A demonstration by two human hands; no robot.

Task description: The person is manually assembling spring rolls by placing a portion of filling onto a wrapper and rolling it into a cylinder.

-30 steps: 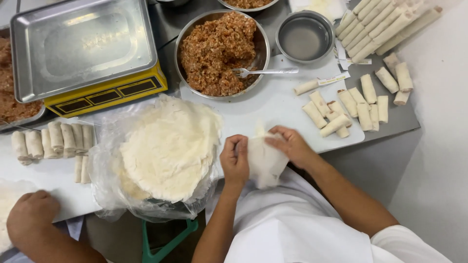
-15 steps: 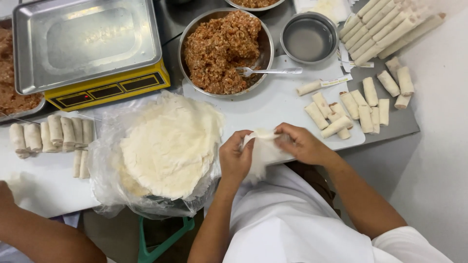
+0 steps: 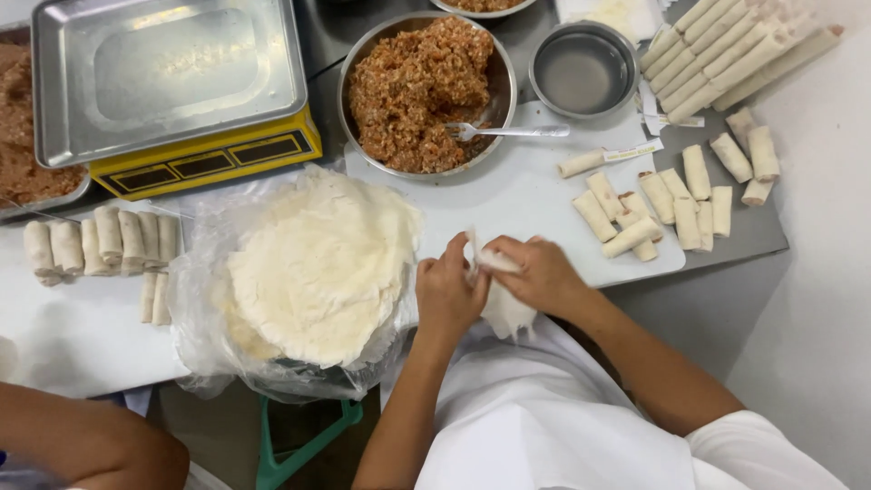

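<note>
My left hand (image 3: 447, 292) and my right hand (image 3: 537, 275) both grip a thin white wrapper sheet (image 3: 501, 307) at the near edge of the white cutting board (image 3: 508, 195). The sheet is folded at the top between my fingers and hangs down below them. A stack of round pale wrappers (image 3: 313, 263) lies on clear plastic just left of my left hand. Beyond the board stands a metal bowl of reddish-brown minced filling (image 3: 413, 82) with a fork (image 3: 508, 132) resting in it.
Finished rolls (image 3: 667, 204) lie on the board's right end, with longer rolls (image 3: 726, 45) stacked behind. A small metal bowl (image 3: 582, 68) and a yellow scale with a steel tray (image 3: 168, 82) stand at the back. More rolls (image 3: 100, 240) lie at left. Another person's arm (image 3: 82, 440) is at bottom left.
My hands have shifted slightly and folded the wrapper's top edge over. The other person's hand at the lower left has pulled back, leaving only the arm in view.
</note>
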